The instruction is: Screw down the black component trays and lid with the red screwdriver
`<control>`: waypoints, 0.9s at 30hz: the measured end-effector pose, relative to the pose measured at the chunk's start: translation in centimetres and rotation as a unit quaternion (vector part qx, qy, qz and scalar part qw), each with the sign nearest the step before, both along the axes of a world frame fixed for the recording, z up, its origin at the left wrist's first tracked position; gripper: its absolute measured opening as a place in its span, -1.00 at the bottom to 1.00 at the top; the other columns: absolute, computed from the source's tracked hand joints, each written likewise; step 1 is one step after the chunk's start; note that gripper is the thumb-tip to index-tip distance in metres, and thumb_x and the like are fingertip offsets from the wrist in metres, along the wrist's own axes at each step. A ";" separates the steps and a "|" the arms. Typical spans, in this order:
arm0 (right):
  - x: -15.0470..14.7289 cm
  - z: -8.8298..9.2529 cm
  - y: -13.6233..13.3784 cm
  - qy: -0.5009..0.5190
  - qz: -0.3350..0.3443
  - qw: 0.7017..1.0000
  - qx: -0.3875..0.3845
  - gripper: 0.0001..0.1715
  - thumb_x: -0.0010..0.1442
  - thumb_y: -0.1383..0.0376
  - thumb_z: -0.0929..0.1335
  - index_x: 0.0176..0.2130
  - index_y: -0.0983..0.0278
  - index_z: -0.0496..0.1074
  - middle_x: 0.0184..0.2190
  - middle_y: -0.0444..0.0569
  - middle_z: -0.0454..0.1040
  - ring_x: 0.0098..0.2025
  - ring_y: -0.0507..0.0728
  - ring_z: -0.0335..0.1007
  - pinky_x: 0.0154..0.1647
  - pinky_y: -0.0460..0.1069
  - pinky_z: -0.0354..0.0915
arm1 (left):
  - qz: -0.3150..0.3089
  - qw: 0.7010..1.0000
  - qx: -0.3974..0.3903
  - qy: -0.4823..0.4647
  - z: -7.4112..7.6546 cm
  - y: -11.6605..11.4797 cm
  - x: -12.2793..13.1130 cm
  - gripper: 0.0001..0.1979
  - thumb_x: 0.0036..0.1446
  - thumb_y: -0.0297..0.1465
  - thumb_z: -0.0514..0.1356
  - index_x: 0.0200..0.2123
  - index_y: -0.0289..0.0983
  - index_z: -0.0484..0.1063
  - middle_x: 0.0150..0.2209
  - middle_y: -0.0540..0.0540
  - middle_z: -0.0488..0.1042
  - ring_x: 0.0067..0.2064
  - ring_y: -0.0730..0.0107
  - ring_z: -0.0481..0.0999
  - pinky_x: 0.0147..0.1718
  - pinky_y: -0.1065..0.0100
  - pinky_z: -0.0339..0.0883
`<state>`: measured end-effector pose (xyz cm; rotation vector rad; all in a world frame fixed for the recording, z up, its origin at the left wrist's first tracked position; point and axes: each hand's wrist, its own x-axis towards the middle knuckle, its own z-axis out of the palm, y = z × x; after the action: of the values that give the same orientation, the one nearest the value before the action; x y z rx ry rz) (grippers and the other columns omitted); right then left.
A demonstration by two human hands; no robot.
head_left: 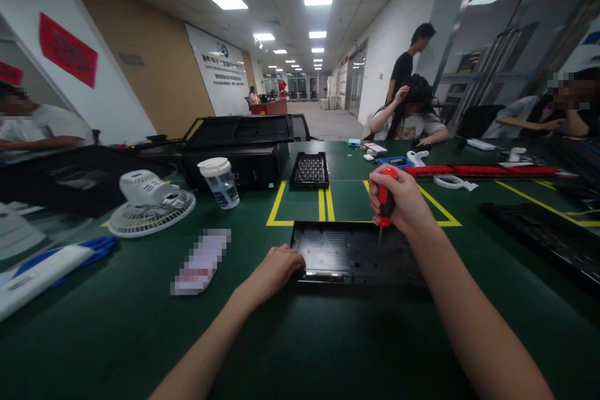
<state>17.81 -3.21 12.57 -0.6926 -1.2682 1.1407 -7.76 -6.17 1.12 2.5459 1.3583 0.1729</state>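
Note:
A flat black plastic panel (347, 253) lies on the green table (140, 325) in front of me. My right hand (403, 200) is closed round a red-handled screwdriver (385, 197), held upright with its tip down on the panel's right part. My left hand (276, 265) is curled at the panel's near left corner, its fingers resting on the edge.
A small black tray of parts (309, 170) sits beyond the panel between yellow floor-tape lines. To the left stand a white desk fan (150, 203), a lidded plastic jar (221, 182) and large black cases (239, 144). Other people sit at the far right and left.

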 end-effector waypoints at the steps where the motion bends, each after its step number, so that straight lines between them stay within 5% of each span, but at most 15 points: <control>1: 0.1 0.0 0.0 0.000 -0.001 1.000 0.000 -0.84 0.03 0.31 0.35 -0.47 0.27 0.25 -0.65 -0.24 0.25 -0.73 -0.07 0.13 -0.81 -0.16 0.10 | 0.005 1.000 0.010 0.011 0.0 0.0 0.1 -0.71 0.23 -0.42 -0.07 -0.23 -0.20 0.45 -0.21 -0.08 0.47 -0.14 0.30 0.36 -0.14 0.30 0.12; 12: 0.8 -0.1 0.3 0.016 -0.020 0.999 0.027 -0.82 0.01 0.32 0.36 -0.50 0.28 0.24 -0.66 -0.23 0.26 -0.74 -0.07 0.15 -0.81 -0.17 0.12 | -0.003 0.993 0.100 0.069 0.1 -0.4 0.4 -0.78 0.16 -0.55 -0.02 -0.28 -0.26 0.41 -0.20 -0.14 0.47 0.01 0.20 0.29 -0.01 0.18 0.04; 21: 0.0 -1.0 1.0 0.009 -0.018 1.000 0.022 -0.81 -0.01 0.29 0.37 -0.48 0.27 0.24 -0.68 -0.24 0.26 -0.75 -0.08 0.13 -0.82 -0.17 0.10 | 0.012 0.996 0.070 0.057 0.5 -0.6 0.3 -0.77 0.09 -0.59 0.01 -0.35 -0.24 0.43 -0.28 -0.14 0.48 -0.01 0.15 0.26 -0.03 0.15 0.05; 27: -3.0 -2.7 1.0 0.130 -0.102 0.984 0.067 -0.85 0.06 0.30 0.31 -0.46 0.25 0.21 -0.65 -0.25 0.25 -0.69 -0.09 0.17 -0.71 -0.18 0.19 | 0.030 0.995 0.076 0.052 -0.2 -0.2 0.1 -0.77 0.11 -0.55 -0.01 -0.25 -0.23 0.39 -0.21 -0.14 0.43 -0.06 0.16 0.25 -0.03 0.11 0.07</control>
<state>14.81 -2.25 9.90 -0.5392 -1.0173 0.9344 -7.61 -6.38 0.96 2.6730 1.5153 0.1639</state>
